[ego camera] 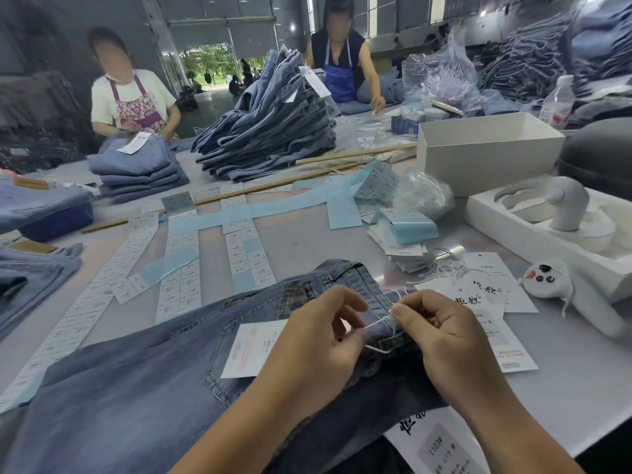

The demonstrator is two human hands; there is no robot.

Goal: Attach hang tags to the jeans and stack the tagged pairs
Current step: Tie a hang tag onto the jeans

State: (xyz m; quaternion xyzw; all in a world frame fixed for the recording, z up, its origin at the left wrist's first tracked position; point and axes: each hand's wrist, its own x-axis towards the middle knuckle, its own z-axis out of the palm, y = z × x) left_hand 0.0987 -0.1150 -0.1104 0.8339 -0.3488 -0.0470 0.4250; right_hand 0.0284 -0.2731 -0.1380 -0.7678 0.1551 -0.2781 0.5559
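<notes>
Jeans point(143, 388) spread flat across the near table point(564, 398), waistband toward the right, lower edge cut off by the frame. Left hand point(314, 340) resting on the denim near the waistband, fingers curled, thumb and forefinger pinching a white string point(378, 322). Right hand point(441, 330) just beside it, fingertips pressed together on the same string at its upper end. String running between both hands and looping down at a belt loop; whether it passes through the loop cannot be told, hidden by the fingers. White hang tag point(253, 347) lying on the jeans, right edge covered by the left hand, print blurred. More tags point(492, 295) on the table past the right hand, partly hidden behind it; another tag point(441, 446) poking out from under the jeans at the bottom, cut off. Strips of label stickers point(181, 265) laid out beyond the jeans, text too small to read. Tall stack of jeans point(273, 124) at mid table, a lower stack point(140, 172) to its left. Two people across the table, faces blurred. White box point(485, 152) on the right, contents out of sight.
</notes>
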